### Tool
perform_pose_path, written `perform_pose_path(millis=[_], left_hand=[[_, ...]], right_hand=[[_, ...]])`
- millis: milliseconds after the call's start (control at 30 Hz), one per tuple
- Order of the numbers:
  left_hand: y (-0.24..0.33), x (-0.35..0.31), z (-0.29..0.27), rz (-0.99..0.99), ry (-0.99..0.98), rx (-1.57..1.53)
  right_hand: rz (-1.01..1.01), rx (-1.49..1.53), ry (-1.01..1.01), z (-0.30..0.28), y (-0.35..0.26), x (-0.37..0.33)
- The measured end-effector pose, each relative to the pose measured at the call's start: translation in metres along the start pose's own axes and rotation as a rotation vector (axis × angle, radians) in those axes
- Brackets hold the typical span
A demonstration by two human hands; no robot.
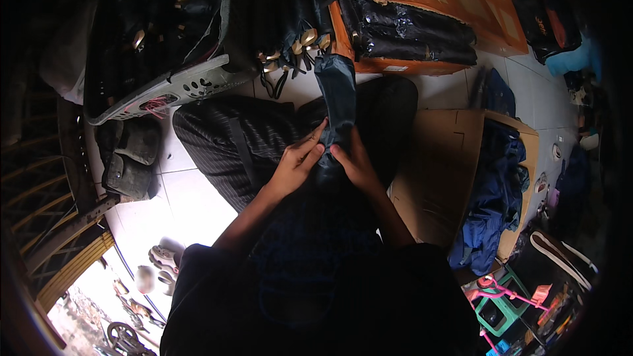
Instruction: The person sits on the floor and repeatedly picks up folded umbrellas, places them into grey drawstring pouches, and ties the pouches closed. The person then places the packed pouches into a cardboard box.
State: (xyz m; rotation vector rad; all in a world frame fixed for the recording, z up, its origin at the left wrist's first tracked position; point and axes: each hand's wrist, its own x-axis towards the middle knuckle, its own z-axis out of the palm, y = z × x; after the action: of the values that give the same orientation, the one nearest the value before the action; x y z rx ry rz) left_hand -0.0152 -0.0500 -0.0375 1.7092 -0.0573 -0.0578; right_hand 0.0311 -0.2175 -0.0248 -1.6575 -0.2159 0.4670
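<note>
Above my lap I hold a long, narrow, dark teal fabric sleeve (338,89). Its wide far end points away from me, and its near end falls into shadow against my dark shirt. My left hand (298,160) pinches its left side between thumb and fingers. On the right side, my right hand (354,160) grips it with the thumb on top. Whether anything is inside the sleeve I cannot tell. Beyond its far end lie several folded dark umbrellas (290,20), with gold-coloured handle ends and wrist straps toward me.
A grey plastic basket (214,69) of dark umbrellas stands far left. An orange carton (498,16) holds plastic-wrapped black bundles (415,36). At right, a cardboard box (435,165) contains dark blue fabric (488,204). Dark bags (132,161), shoes (163,258) and a green stool (506,306) sit around.
</note>
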Motion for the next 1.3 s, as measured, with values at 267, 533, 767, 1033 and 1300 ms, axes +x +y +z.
perform_pose_path(millis=[267, 533, 767, 1033, 1300], left_hand=[[0.029, 0.005, -0.002, 0.073, 0.175, 0.103], [0.033, -0.001, 0.01, -0.13, 0.29, -0.007], [0.019, -0.009, 0.02, -0.177, 0.288, -0.109], [0.025, -0.012, 0.018, -0.156, 0.18, 0.044], [0.026, 0.008, 0.011, -0.074, 0.276, -0.113]], right_hand=[[0.086, 0.075, -0.036, 0.002, -0.003, -0.005], [0.07, 0.01, -0.054, -0.004, -0.012, -0.009], [0.017, 0.023, -0.007, -0.009, 0.002, -0.009], [0.018, -0.117, 0.047, -0.012, 0.004, -0.015], [0.087, -0.057, 0.035, -0.004, -0.003, -0.009]])
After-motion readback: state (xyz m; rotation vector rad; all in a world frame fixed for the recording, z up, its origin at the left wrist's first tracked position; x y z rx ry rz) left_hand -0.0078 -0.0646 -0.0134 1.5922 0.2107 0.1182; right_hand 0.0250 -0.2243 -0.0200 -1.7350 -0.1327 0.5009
